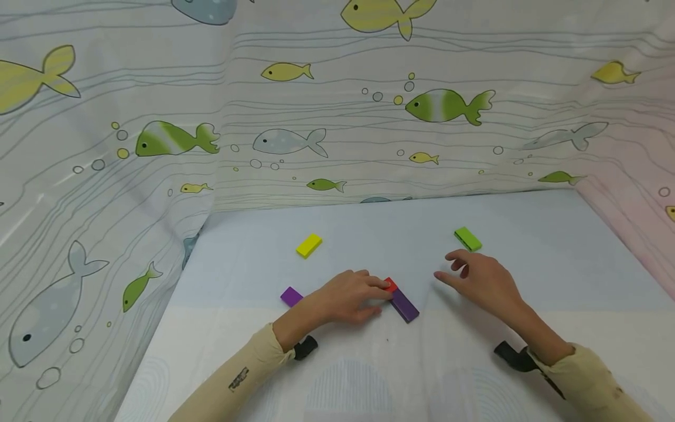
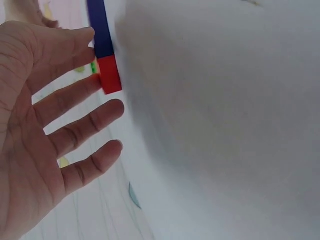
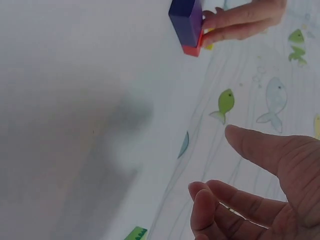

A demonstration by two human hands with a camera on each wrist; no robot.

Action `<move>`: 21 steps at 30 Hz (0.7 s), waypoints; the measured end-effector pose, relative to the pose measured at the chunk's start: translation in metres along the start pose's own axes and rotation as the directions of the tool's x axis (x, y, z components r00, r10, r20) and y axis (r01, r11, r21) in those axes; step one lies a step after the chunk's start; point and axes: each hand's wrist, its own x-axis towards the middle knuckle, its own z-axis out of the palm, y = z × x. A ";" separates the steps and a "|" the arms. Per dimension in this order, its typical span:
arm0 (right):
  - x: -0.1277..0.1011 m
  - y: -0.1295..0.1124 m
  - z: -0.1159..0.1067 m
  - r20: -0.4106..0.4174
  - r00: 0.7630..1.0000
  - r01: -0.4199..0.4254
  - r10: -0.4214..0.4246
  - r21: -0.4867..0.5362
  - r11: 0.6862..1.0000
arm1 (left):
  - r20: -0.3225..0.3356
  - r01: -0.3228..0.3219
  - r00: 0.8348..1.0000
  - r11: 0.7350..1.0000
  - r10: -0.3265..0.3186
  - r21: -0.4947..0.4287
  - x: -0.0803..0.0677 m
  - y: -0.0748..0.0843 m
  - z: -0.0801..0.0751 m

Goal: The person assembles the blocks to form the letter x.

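On the pale table (image 1: pixel 527 246), the left hand's (image 1: pixel 350 296) slack grip touches the red block (image 1: pixel 391 285).

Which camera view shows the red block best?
The left wrist view: the red block lies whole beside the left hand's fingertips, end to end with the purple block. The head view shows only a tip past the fingers; the right wrist view only a thin edge.

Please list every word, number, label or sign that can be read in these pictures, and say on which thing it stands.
No text can be read in any view.
The left sleeve carries a small dark print, too small and blurred to read.
The blocks, among them the red block, the yellow block and the green block, show no letters or numbers.
The fish cloth shows only drawings.
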 end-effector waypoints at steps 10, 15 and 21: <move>0.006 0.014 -0.009 -0.034 0.999 -0.037 0.037 0.000 0.999 | -0.002 0.006 1.000 0.998 -0.006 0.068 0.000 0.005 -0.002; 0.009 0.021 -0.012 -0.070 0.997 -0.038 0.038 0.004 0.999 | 0.003 0.008 1.000 0.997 -0.008 0.083 0.000 0.007 -0.001; 0.015 0.031 -0.017 -0.108 0.994 -0.031 0.031 -0.001 1.000 | 0.016 0.018 1.000 0.994 -0.020 0.108 0.000 0.008 -0.002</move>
